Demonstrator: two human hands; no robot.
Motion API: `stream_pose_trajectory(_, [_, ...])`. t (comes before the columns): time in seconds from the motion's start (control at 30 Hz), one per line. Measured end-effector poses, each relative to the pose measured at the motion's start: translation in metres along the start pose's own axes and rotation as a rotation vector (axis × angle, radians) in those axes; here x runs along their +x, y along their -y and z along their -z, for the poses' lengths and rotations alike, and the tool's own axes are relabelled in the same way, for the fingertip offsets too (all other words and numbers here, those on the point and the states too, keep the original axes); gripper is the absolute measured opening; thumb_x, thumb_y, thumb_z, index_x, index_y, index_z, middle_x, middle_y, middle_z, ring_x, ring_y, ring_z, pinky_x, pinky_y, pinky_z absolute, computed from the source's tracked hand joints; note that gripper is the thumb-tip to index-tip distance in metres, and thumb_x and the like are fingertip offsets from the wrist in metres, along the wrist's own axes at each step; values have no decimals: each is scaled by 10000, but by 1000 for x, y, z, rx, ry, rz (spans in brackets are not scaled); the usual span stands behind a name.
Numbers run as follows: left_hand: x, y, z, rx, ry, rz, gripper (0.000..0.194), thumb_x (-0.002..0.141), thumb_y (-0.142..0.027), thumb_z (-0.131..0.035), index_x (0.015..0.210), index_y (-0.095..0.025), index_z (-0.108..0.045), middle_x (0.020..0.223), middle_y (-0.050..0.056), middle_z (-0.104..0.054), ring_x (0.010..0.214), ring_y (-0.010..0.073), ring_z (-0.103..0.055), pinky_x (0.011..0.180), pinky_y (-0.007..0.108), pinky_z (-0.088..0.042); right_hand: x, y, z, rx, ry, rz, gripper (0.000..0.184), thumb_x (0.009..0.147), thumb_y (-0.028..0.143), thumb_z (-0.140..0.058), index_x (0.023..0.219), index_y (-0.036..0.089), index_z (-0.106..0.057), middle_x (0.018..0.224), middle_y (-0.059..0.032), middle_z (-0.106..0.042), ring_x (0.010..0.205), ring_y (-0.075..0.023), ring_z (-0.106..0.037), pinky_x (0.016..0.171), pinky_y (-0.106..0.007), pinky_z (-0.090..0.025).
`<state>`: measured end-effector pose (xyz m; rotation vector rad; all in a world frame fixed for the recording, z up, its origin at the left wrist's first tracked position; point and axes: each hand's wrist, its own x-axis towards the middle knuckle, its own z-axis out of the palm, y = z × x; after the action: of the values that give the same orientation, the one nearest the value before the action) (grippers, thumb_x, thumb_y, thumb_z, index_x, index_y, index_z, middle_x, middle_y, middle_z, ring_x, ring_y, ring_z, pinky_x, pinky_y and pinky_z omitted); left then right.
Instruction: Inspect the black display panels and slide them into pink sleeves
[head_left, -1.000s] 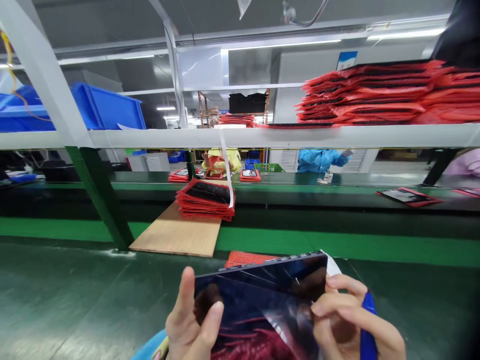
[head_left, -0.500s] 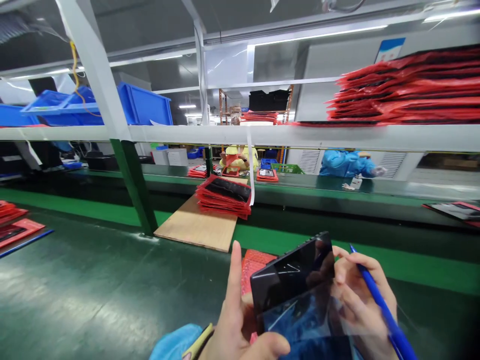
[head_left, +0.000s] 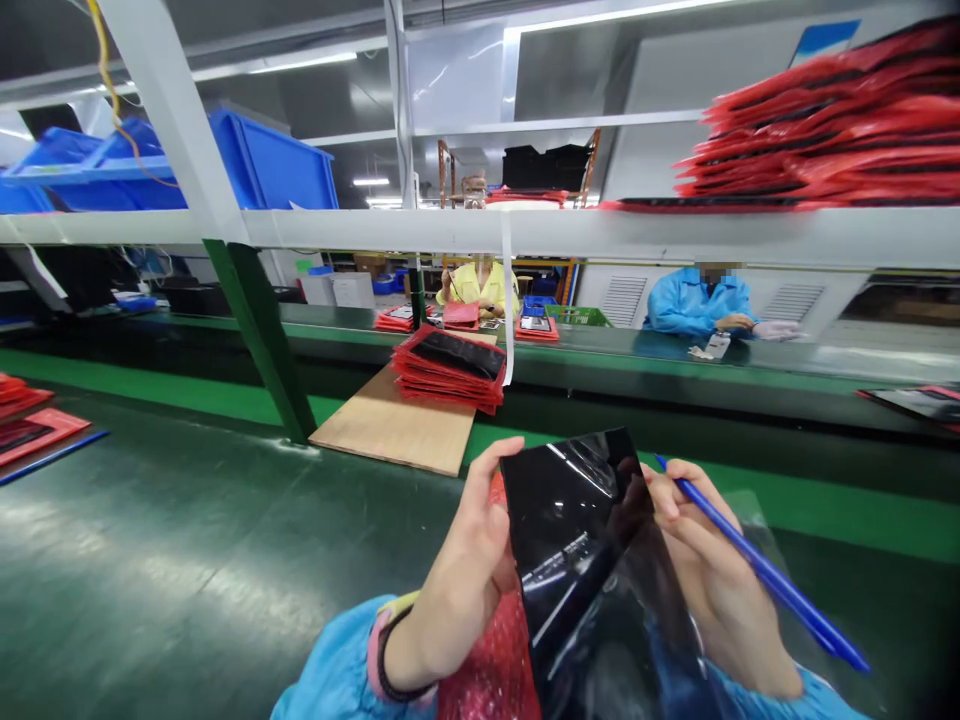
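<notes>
A glossy black screen panel [head_left: 574, 510] is tilted up in front of me, with reflections and loose clear film over its lower part. My left hand [head_left: 465, 570] grips its left edge, thumb and fingers closed around it. At the right edge, my right hand [head_left: 712, 560] has its fingertips pinched by the panel, and a blue pen [head_left: 765, 570] lies held across those fingers. Clear film [head_left: 757, 530] shows behind the right hand. Under the panel is a red bubble-wrap bag [head_left: 495, 650], partly hidden.
Stacked red bubble bags [head_left: 450, 370] sit on a wooden board [head_left: 397, 430]; more red bags [head_left: 832, 130] lie on the shelf [head_left: 637, 230]. Blue bins [head_left: 277, 160] stand upper left. A green post [head_left: 259, 340] rises from the bench. Two co-workers sit across.
The panel has turned more upright and its face shows more. My left hand has closed on its edge from a raised finger. My right hand still holds the pen.
</notes>
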<state>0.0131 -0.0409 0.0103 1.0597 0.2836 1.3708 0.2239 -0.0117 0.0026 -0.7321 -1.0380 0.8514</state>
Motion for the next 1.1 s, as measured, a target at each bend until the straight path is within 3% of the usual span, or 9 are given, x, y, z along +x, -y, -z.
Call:
stream_pose_trajectory(0.17, [11,-2,4,-103,-29,48,460,912,-421,-573,1351,-323,-478,1167,25,-665,994,207,-661,901,337,-504,3,-4,1,124,-74,-82,313,613,225,-760,900,278,-646,615,68,-507,822,-176,-643,1157,-438,-316])
stream_pose_trajectory(0.33, [16,-5,7,-161,-39,89,460,925,-389,-564,1368,-343,-450,1157,12,-681,981,169,-674,843,277,-524,7,-6,7,133,-203,-212,393,564,243,-753,941,268,-643,724,30,-654,955,-247,-682,1106,-513,-398])
stream_pose_trajectory(0.6, [23,-4,9,-179,-60,88,418,947,-346,-533,1357,-322,-454,1201,9,-664,1002,173,-669,832,279,-525,14,-11,13,100,-206,-275,395,538,209,-689,925,262,-631,817,10,-731,935,-253,-703,1058,-513,-465])
stream_pose_trajectory(0.7, [24,-3,11,-176,-50,99,409,954,-360,-525,1355,-331,-451,1202,3,-664,1007,163,-667,841,270,-516,13,-8,9,74,-203,-309,441,537,215,-685,971,264,-619,872,3,-736,868,-236,-711,951,-455,-549])
stream_pose_trajectory(0.77, [24,-2,12,-178,-44,113,401,960,-361,-516,1353,-336,-442,1200,3,-666,1027,158,-662,866,269,-506,12,-5,6,79,-213,-381,494,528,221,-717,1011,268,-622,882,8,-729,783,-213,-705,788,-378,-605])
stream_pose_trajectory(0.87, [25,-2,12,-163,-36,103,392,962,-365,-506,1345,-314,-438,1191,11,-662,1051,180,-655,917,309,-491,9,0,2,101,-278,-458,574,466,184,-809,1005,289,-644,797,61,-687,674,-149,-663,610,-249,-576])
stream_pose_trajectory(1.03, [24,-1,12,-133,40,58,563,886,-433,-609,1378,-294,-373,1213,46,-641,1072,228,-648,947,364,-485,1,8,-2,-24,-150,-231,512,526,194,-878,979,305,-665,753,90,-638,747,-90,-627,682,-137,-510])
stream_pose_trajectory(1.1, [24,-1,13,-119,114,43,686,805,-420,-710,1379,-306,-351,1235,55,-628,1078,242,-647,931,367,-498,-1,9,-2,-78,-107,-135,540,582,209,-869,1052,344,-641,876,83,-683,871,-108,-650,772,-156,-507])
